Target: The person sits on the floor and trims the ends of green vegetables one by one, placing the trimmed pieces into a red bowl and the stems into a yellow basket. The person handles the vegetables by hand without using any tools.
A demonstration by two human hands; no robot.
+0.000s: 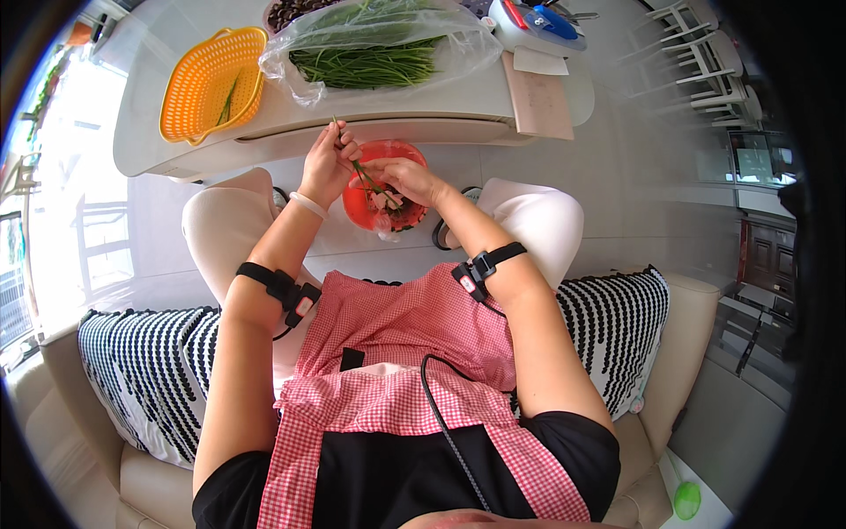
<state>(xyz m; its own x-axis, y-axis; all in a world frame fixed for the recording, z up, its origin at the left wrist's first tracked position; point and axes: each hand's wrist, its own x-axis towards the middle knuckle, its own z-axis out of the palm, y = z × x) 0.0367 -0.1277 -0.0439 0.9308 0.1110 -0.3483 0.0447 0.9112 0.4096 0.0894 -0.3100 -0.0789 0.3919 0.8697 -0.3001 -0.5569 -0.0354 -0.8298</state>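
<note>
My left hand (330,162) is closed around a few thin green stalks (359,170), probably garlic chives, whose lower ends slant down to the right. My right hand (400,177) is at those lower ends with its fingers bent; whether it pinches them is hard to make out. Both hands are above a red plastic bin (357,206) on the floor between my feet, with pale and dark scraps inside. On the table, a large bunch of the same greens (367,65) lies in a clear plastic bag (472,49). A few stalks rest in a yellow perforated basket (192,86).
The pale table (149,142) has a drawer front facing me. A container of dark round items (297,12), a white box (538,33) with a red and a blue object, and a pinkish sheet (540,99) are on it. White chairs (717,59) stand at right. I sit on a beige sofa (687,311).
</note>
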